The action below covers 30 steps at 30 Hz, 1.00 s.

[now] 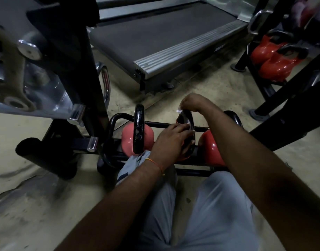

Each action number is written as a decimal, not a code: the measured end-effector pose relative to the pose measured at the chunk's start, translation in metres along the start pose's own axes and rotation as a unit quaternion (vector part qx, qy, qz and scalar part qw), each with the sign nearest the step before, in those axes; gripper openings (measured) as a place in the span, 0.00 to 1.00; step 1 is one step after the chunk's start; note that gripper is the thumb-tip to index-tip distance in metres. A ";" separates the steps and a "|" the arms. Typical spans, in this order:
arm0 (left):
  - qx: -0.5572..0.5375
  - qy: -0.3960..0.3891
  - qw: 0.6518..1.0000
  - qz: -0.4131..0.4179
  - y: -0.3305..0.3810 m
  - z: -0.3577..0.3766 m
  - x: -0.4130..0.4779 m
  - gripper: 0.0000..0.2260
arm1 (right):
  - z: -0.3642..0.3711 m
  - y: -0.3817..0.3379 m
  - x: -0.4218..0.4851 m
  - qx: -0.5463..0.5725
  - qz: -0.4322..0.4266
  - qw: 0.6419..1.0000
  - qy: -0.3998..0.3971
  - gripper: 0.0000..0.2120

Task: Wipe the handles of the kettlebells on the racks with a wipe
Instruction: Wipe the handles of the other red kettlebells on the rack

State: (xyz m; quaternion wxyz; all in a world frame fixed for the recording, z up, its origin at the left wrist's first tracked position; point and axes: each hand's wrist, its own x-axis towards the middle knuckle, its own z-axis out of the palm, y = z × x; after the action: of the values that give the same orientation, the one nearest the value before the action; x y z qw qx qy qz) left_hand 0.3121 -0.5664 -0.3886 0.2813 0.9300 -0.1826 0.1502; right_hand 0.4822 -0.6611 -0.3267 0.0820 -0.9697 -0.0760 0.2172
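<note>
**Fig.** Person crouched; trousers (pixel 219 205) nearest.
- **L grip** (pixel 171 140): fingers curled round near side of mid handle (pixel 189 124), holding that bell on the low rack (pixel 195 172).
- **R grip** (pixel 191 102): just beyond, pinched together on the wipe (pixel 179 111), which is pressed to the handle's top.
- **Flanking:** pink bell (pixel 127 136) at left, red bell (pixel 211 147) at right. Neither is touched; whether they are wiped cannot be told.
- **Far right:** far bells (pixel 275 57) on a 2nd rack, well apart.
- **Est.:** one handle in progress; task approx. mid-way at best, 2nd rack prob. still to do.
</note>
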 end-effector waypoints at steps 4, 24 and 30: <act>0.000 -0.013 1.000 -0.007 -0.003 0.001 0.001 0.16 | 0.006 -0.032 0.007 -0.267 -0.044 0.963 -0.023 0.13; -0.019 0.019 1.000 -0.007 -0.001 -0.001 0.000 0.16 | 0.044 0.044 -0.062 0.460 0.060 0.868 0.178 0.08; -0.014 0.016 1.000 -0.018 0.000 -0.002 -0.001 0.16 | 0.064 0.035 -0.040 0.567 0.175 0.800 0.094 0.09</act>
State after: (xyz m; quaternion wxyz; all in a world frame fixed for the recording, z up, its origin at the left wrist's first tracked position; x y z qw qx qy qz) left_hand 0.3105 -0.5650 -0.3879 0.3001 0.9265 -0.1635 0.1575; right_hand 0.4227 -0.6940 -0.3746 0.5843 -0.7627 0.2398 0.1395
